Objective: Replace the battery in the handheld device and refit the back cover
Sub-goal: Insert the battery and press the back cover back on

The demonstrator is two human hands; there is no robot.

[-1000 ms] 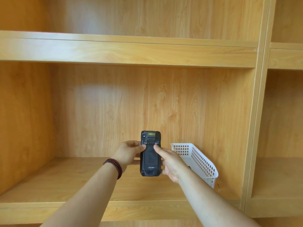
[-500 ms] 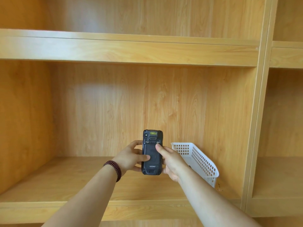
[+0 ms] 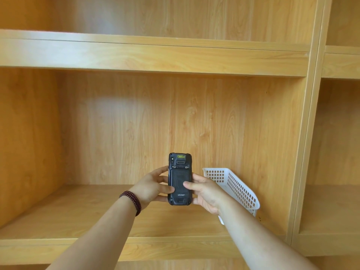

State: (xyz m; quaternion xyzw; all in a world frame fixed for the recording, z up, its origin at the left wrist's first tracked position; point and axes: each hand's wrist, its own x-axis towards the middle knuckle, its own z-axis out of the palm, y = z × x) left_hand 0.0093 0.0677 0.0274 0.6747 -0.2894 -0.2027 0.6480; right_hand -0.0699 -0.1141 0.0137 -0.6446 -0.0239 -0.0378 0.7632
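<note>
A black handheld device (image 3: 179,172) stands upright in the air above the wooden shelf, its back facing me. The back cover (image 3: 179,182) lies on it, with the brand name near the bottom. My left hand (image 3: 151,187) grips the device's left edge, thumb on the lower part of the cover. My right hand (image 3: 204,190) grips the right edge, its thumb pressing the middle of the cover. No loose battery is in view.
A white plastic basket (image 3: 235,187) leans against the shelf's right wall, just behind my right hand. The wooden shelf board (image 3: 78,215) runs below my arms, with another shelf (image 3: 155,55) overhead and a vertical divider (image 3: 305,152) on the right.
Both thumbs have slid down from the two latches near the top of the cover onto its middle and lower part. The device has barely moved.
</note>
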